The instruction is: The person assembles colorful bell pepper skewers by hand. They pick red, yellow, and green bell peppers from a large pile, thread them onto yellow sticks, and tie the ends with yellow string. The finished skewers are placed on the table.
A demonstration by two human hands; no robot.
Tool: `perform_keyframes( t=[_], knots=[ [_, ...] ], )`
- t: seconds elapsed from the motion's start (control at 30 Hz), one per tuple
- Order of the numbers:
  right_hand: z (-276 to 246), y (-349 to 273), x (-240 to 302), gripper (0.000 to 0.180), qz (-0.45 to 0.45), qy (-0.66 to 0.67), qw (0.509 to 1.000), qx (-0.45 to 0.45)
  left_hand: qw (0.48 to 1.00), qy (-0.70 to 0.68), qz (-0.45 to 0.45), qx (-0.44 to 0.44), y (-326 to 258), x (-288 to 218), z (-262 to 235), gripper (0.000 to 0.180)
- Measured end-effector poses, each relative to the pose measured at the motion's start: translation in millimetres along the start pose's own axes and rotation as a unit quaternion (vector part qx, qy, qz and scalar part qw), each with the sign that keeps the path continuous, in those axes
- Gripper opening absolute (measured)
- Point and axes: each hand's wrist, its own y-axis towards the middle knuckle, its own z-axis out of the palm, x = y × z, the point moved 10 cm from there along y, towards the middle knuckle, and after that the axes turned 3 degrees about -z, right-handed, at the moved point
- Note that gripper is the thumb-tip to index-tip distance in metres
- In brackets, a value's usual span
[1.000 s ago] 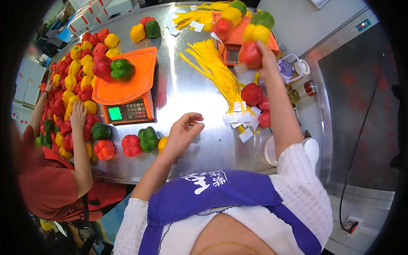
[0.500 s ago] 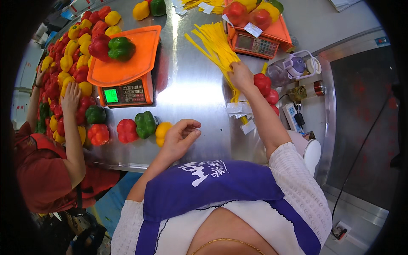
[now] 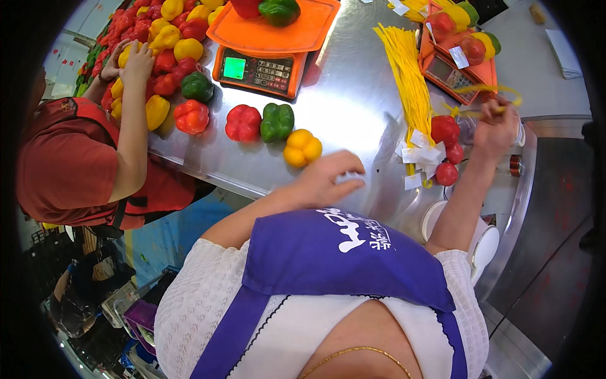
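My right hand (image 3: pixel 495 129) is closed on one end of a thin yellow strip (image 3: pixel 519 96), whose free part curves beside the right-hand scale. To its left lies a bundle of similar yellow strips (image 3: pixel 404 72), with white tags (image 3: pixel 424 155) at the near end. My left hand (image 3: pixel 328 179) hovers near the table's front edge, thumb and fingers apart, holding nothing. Close by it sit a yellow bell pepper (image 3: pixel 302 148), a green bell pepper (image 3: pixel 277 122) and a red bell pepper (image 3: pixel 243 123) in a row.
An orange scale (image 3: pixel 259 66) with two peppers stands at the far left, another orange scale (image 3: pixel 451 72) with bundled peppers at far right. A co-worker in red (image 3: pixel 72 164) reaches into a large pepper pile (image 3: pixel 165 39). Red round items (image 3: pixel 445 129) lie near the tags.
My right hand has moved right from the bundle with a yellow strip in it. The view has turned, so the table appears shifted. My left hand stays near the yellow pepper.
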Motion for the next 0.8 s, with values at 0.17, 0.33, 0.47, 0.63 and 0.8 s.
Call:
perform_keyframes(
  t=[0.17,0.33,0.47,0.63,0.8],
  knots=[
    [70.8,-52.9,30.9,0.032,0.029,0.007,0.99,0.134,0.913,0.281,0.038,-0.294,-14.3,-22.9,-143.3,0.031],
    [106.1,-187.4,-128.4,0.04,0.316,-0.251,0.874,0.269,0.917,0.279,-0.169,-0.23,-44.1,101.0,-214.9,0.053],
    [95.5,-270.8,-204.6,0.043,0.432,-0.263,0.819,0.272,0.936,0.215,-0.201,-0.192,-45.0,128.2,-194.8,0.058],
    [76.3,-289.3,-200.8,0.045,0.446,-0.227,0.835,0.227,0.933,0.237,-0.208,-0.175,-39.3,111.5,-151.5,0.055],
    [13.8,-261.2,-170.1,0.045,0.429,-0.28,0.846,0.149,0.956,0.213,-0.172,-0.104,-14.9,90.7,-69.7,0.071]
  ],
)
